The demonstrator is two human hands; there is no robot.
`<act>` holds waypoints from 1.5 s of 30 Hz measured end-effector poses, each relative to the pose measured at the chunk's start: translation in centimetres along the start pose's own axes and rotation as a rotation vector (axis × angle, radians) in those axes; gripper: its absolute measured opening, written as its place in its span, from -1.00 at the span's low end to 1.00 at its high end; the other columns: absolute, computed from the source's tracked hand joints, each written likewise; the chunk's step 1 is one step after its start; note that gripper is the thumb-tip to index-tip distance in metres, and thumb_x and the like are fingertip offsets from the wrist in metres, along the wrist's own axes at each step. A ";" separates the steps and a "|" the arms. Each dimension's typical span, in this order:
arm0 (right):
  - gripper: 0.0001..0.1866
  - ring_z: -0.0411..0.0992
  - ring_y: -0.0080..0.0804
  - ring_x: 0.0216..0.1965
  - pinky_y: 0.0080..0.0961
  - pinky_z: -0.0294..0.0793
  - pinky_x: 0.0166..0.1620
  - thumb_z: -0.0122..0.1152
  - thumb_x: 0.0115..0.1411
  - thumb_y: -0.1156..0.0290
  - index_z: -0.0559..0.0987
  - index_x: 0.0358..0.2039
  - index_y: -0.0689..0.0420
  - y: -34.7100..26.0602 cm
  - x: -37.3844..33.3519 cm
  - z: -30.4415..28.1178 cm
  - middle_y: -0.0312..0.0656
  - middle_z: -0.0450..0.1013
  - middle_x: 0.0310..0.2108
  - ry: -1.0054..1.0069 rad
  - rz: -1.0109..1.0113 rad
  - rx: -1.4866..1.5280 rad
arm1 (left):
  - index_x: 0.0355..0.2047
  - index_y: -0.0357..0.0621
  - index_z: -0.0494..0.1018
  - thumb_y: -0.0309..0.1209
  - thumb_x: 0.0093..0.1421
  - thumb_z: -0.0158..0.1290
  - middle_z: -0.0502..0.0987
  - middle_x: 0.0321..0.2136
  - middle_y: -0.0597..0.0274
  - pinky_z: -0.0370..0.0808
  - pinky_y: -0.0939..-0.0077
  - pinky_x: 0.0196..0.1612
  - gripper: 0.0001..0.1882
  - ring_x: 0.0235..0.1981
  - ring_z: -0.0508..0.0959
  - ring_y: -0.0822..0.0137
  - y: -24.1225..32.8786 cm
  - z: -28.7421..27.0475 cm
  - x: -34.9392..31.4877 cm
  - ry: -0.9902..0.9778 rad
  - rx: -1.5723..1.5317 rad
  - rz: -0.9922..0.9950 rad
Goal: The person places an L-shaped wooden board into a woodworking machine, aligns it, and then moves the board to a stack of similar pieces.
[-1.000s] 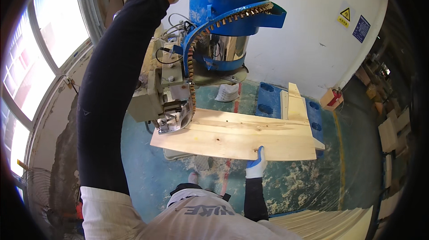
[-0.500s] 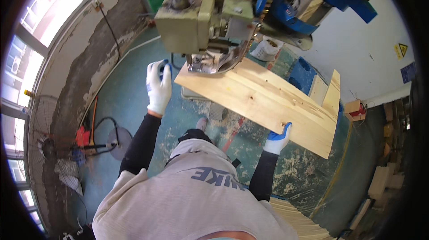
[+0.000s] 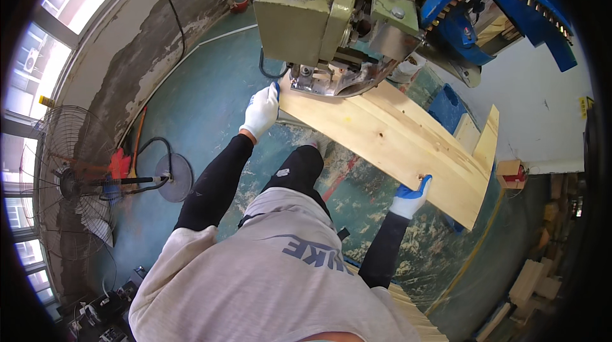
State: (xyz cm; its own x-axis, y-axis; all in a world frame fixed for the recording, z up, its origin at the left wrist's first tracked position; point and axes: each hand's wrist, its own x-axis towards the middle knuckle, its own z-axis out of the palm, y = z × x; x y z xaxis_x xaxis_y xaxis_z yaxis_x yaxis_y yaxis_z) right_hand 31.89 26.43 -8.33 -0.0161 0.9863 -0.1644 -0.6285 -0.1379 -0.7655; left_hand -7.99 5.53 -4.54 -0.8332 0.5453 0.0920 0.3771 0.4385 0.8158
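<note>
Head view from where I stand: a long pale wooden board (image 3: 382, 119) lies slantwise across the middle, its far-left end tucked under the curved metal guide (image 3: 331, 90) of a green-grey machine (image 3: 284, 31). Whether the guide presses on the wood, I can't tell. The board's other end runs out to the near right, with a few dark knots along its face.

The person has both hands on it, in white gloves with blue palms. The right hand (image 3: 410, 200) holds the near edge toward the right end, thumb laid on top by a knot, the other fingers out of sight below. The left hand (image 3: 262, 111) is at the board's left end, fingertips against the edge; from here I can't make out how tightly they close.

To the far right hangs the machine's blue feeder (image 3: 562, 55), its curved track lined with small brassy pieces. Beneath and beyond the board sits a blue pallet (image 3: 445, 109), a narrower wooden piece (image 3: 488, 133) beside it, and farther right a small cardboard box (image 3: 509, 168).

Over on the left stands a wire-caged fan (image 3: 67, 182) with a round grey base (image 3: 173, 177), near the wall and windows.
</note>
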 end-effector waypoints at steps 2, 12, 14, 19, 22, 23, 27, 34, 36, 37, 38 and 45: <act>-0.69 0.39 -0.54 -0.11 -0.55 0.48 0.03 -0.04 0.50 0.20 0.49 -0.13 0.21 -0.2 -0.2 0.4 -0.30 0.41 -0.20 -0.047 -0.017 -0.019 | -0.35 -0.29 0.49 -0.18 0.48 -0.25 0.52 -0.38 -0.30 0.40 -0.01 -0.23 -0.53 -0.24 0.48 -0.33 -0.1 0.1 -0.2 0.024 0.021 0.026; -0.68 0.44 -0.49 -0.09 -0.49 0.50 0.06 0.00 0.48 0.18 0.51 -0.08 0.20 -0.3 -0.1 0.5 -0.27 0.45 -0.16 -0.027 0.012 0.011 | -0.37 -0.29 0.46 -0.21 0.48 -0.22 0.50 -0.43 -0.27 0.37 0.02 -0.32 -0.57 -0.34 0.45 -0.33 0.7 -0.7 -0.5 0.002 -0.099 -0.056; -0.68 0.45 -0.49 -0.07 -0.47 0.51 0.07 0.01 0.47 0.18 0.51 -0.06 0.19 -0.3 0.6 -0.2 -0.26 0.47 -0.13 -0.083 0.024 0.006 | -0.37 -0.29 0.46 -0.23 0.47 -0.21 0.50 -0.44 -0.26 0.38 0.04 -0.32 -0.58 -0.34 0.44 -0.34 0.8 -1.2 -0.7 -0.007 -0.092 -0.044; -0.70 0.48 -0.40 -0.04 -0.31 0.52 0.11 0.08 0.44 0.19 0.52 -0.05 0.16 -2.5 -0.8 -3.9 -0.23 0.50 -0.12 -0.007 0.026 -0.004 | -0.30 -0.32 0.41 -0.29 0.45 -0.15 0.43 -0.54 -0.15 0.42 0.24 -0.37 -0.68 -0.53 0.44 -0.01 0.7 -4.0 -6.2 -0.264 -0.288 -0.123; -0.75 0.48 -0.38 -0.11 -0.29 0.52 0.08 0.12 0.42 0.17 0.54 -0.18 0.09 -2.0 -5.4 -3.1 -0.28 0.49 -0.23 -0.015 0.153 -0.039 | -0.21 -0.38 0.42 -0.28 0.47 -0.15 0.51 -0.39 0.19 0.42 0.42 -0.18 -0.66 -0.27 0.40 0.47 -3.3 -10.3 -12.0 -0.380 -0.412 -0.185; -0.75 0.48 -0.40 -0.11 -0.31 0.53 0.05 0.11 0.42 0.16 0.54 -0.20 0.08 -1.1 -7.0 -3.4 -0.30 0.47 -0.27 -0.027 0.136 -0.078 | -0.07 -0.39 0.42 -0.31 0.46 -0.14 0.53 -0.20 0.10 0.42 0.47 -0.01 -0.67 -0.11 0.45 0.43 -3.7 -13.0 -12.7 -0.417 -0.379 -0.202; -0.73 0.41 -0.52 -0.23 -0.45 0.46 -0.02 0.12 0.42 0.15 0.53 -0.21 0.11 4.4 -15.0 2.0 -0.32 0.42 -0.33 0.113 0.140 -0.148 | 0.10 -0.38 0.39 -0.24 0.46 -0.09 0.45 0.05 0.18 0.35 0.52 0.17 -0.58 0.07 0.44 0.39 -8.1 -17.5 -11.3 -0.190 -0.880 -0.413; -0.75 0.40 -0.55 -0.25 -0.47 0.48 -0.04 0.13 0.42 0.14 0.51 -0.17 0.07 10.3 -20.6 9.5 -0.35 0.37 -0.34 0.089 0.177 -0.029 | -0.08 -0.42 0.48 -0.19 0.48 -0.10 0.53 -0.32 0.31 0.39 0.60 -0.15 -0.57 -0.28 0.42 0.54 -11.5 -23.8 -3.0 -0.183 -0.350 -0.135; -0.75 0.41 -0.54 -0.23 -0.45 0.49 -0.05 0.13 0.42 0.14 0.51 -0.17 0.06 10.6 -21.8 10.3 -0.35 0.38 -0.34 0.099 0.188 0.024 | -0.06 -0.43 0.48 -0.20 0.48 -0.10 0.53 -0.33 0.31 0.40 0.59 -0.15 -0.57 -0.28 0.42 0.53 -13.2 -23.5 -1.6 -0.149 -0.364 -0.094; -0.76 0.42 -0.54 -0.22 -0.44 0.50 -0.06 0.13 0.41 0.14 0.51 -0.18 0.06 10.8 -22.4 10.6 -0.35 0.38 -0.34 0.103 0.193 0.051 | -0.06 -0.44 0.47 -0.20 0.48 -0.10 0.53 -0.33 0.31 0.40 0.58 -0.15 -0.57 -0.28 0.42 0.53 -14.0 -23.5 -1.1 -0.131 -0.371 -0.074; -0.76 0.43 -0.53 -0.21 -0.44 0.51 -0.07 0.12 0.42 0.14 0.51 -0.18 0.05 10.8 -22.7 10.5 -0.35 0.38 -0.34 0.111 0.180 0.044 | -0.04 -0.44 0.48 -0.21 0.48 -0.09 0.55 -0.30 0.29 0.41 0.57 -0.12 -0.57 -0.26 0.44 0.51 -12.6 -23.3 -0.8 -0.134 -0.358 -0.050; -0.75 0.41 -0.52 -0.21 -0.48 0.48 -0.06 0.09 0.44 0.22 0.53 -0.19 0.15 11.5 -23.5 11.8 -0.31 0.41 -0.31 0.145 0.143 0.039 | -0.02 -0.45 0.48 -0.19 0.47 -0.07 0.56 -0.23 0.29 0.39 0.64 -0.06 -0.55 -0.18 0.45 0.57 -14.8 -24.2 2.3 -0.271 -0.418 -0.056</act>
State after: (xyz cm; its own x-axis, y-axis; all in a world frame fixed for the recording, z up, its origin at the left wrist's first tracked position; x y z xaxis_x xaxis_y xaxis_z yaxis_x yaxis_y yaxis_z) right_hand 15.87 2.78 -5.88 0.0034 0.9330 -0.3599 -0.6577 -0.2690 -0.7036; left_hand -25.28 -17.00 -2.53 -0.6914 0.7195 -0.0654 0.0940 0.1794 0.9793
